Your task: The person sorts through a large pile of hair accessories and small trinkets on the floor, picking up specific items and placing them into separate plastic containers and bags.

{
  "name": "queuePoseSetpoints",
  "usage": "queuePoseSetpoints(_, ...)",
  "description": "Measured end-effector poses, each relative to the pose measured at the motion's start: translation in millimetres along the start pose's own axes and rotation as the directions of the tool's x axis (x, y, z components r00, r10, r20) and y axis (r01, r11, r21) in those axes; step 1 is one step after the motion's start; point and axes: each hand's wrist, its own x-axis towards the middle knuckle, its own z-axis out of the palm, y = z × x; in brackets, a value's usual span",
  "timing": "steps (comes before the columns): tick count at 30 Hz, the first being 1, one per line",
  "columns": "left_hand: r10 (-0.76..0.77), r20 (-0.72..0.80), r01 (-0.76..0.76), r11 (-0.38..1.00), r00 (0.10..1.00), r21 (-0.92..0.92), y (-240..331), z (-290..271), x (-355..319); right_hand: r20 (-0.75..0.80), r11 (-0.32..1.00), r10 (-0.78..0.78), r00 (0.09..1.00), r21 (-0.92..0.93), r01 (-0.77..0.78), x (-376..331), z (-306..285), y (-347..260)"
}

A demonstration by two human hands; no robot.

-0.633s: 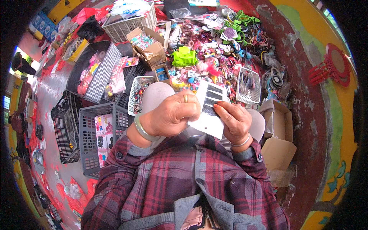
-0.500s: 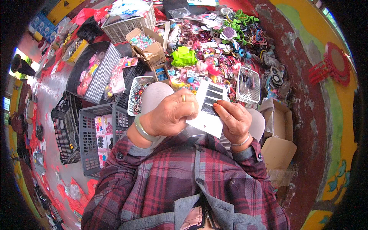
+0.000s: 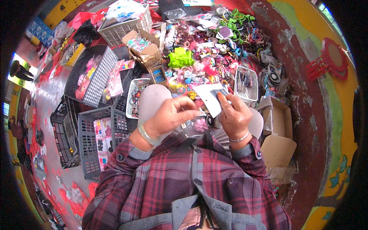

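Note:
My right hand (image 3: 234,117) pinches a white card (image 3: 209,100) above my lap. Dark strips, perhaps hair clips, lie along the card's far part beside my fingers; it is tilted, so only some of them show. To the left of the card, my left hand (image 3: 171,118) is held with its thumb and fingers apart, and I see nothing in it. It does not appear to touch the card. Below the gap between my hands lies a pink flower-shaped hair ornament (image 3: 200,125).
A big heap of hair accessories (image 3: 207,50) spreads ahead, with a bright green bunch (image 3: 181,58) on it. White baskets (image 3: 246,83) flank my knees. Grey crates (image 3: 94,153) and a patterned box (image 3: 100,78) stand left. An opened cardboard box (image 3: 281,119) is at right.
My left hand has come off the card, moved slightly nearer to me and opened its fingers. The card has tilted and turned in my right hand.

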Motion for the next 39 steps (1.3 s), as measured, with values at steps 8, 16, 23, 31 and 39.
queuePoseSetpoints(8, -0.088, 0.090, 0.102, 0.982, 0.992, -0.160, -16.1, 25.8, 5.6, 0.118, 0.980, -0.071, 0.990, -0.176, 0.092, -7.7, 5.7, -0.6)
queuePoseSetpoints(16, -0.015, -0.150, -0.017, 0.977, 0.989, -0.211, -31.0, 21.7, 8.8, 0.204, 0.986, -0.059, 0.977, -0.142, 0.089, -12.3, 13.2, -4.9)
queuePoseSetpoints(23, 0.134, -0.137, -0.128, 0.991, 0.981, 0.049, -21.7, -11.0, 7.5, 0.472, 0.825, 0.211, 0.856, 0.384, -0.415, -11.7, 11.2, 1.0)
queuePoseSetpoints(31, 0.060, 0.139, -0.062, 0.998, 0.988, 0.009, 0.6, -26.1, 7.9, 0.742, 0.035, 0.321, 0.588, 0.611, -0.791, -9.2, 25.6, 18.0)
queuePoseSetpoints(39, 0.056, -0.006, -0.056, 0.986, 0.998, -0.158, -5.8, -19.0, 13.4, 0.827, -0.205, 0.407, 0.388, 0.496, -0.844, -14.4, 29.8, 15.9)
